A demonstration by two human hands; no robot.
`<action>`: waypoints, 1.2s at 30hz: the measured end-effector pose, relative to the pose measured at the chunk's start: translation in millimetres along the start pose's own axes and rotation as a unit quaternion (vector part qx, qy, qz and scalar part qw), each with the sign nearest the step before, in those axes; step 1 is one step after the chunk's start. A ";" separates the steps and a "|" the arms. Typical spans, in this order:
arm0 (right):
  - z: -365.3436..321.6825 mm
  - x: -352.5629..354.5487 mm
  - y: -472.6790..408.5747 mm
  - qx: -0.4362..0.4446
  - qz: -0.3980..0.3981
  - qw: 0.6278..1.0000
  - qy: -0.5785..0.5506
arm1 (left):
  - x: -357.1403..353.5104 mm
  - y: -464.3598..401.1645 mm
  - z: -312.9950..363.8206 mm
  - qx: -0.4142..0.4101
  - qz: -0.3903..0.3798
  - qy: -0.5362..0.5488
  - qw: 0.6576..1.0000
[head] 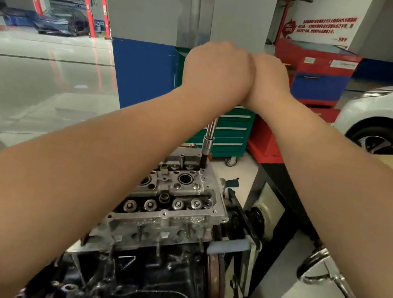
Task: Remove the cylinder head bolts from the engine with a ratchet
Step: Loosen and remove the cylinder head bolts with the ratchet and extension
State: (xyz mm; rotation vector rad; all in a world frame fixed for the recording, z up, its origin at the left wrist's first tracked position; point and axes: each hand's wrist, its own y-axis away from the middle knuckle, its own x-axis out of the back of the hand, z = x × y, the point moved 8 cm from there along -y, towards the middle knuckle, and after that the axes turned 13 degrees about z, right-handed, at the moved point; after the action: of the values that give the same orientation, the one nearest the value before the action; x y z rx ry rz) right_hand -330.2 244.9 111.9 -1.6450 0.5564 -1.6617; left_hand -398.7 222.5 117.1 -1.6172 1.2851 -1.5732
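Both fists, left hand [218,70] & right hand [267,80], stack curled round the ratchet's hidden handle for leverage, extension bar [209,135] w/ socket planted at cylinder head's [174,194] far edge.

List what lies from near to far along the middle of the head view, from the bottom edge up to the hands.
Dark engine block → cylinder head → socket extension standing in the head's far end → left hand and right hand, pressed together at its top.
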 end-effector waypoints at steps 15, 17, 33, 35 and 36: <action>10.4 9.7 13.1 -0.010 0.039 0.998 -0.054 | -4.8 -1.5 -7.0 -0.015 -0.010 0.031 0.999; 10.7 19.7 21.8 -0.007 0.071 0.996 0.056 | -14.6 -5.3 -17.4 -0.003 -0.038 0.199 0.979; -23.2 30.2 17.3 0.095 0.078 0.968 0.219 | -16.8 12.3 -46.6 0.132 -0.056 0.443 0.885; -24.4 39.3 25.2 0.101 0.094 0.967 0.215 | -17.6 12.8 -43.0 0.147 -0.068 0.479 0.863; -17.3 33.5 20.2 0.091 0.094 0.971 0.199 | -17.5 10.1 -41.6 0.143 -0.062 0.438 0.885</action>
State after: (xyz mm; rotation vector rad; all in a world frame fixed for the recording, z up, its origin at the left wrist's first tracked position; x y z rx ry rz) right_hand -340.7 203.9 117.7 -1.0955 0.7068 -1.8465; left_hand -438.7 243.7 107.6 -0.7981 1.2543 -2.5857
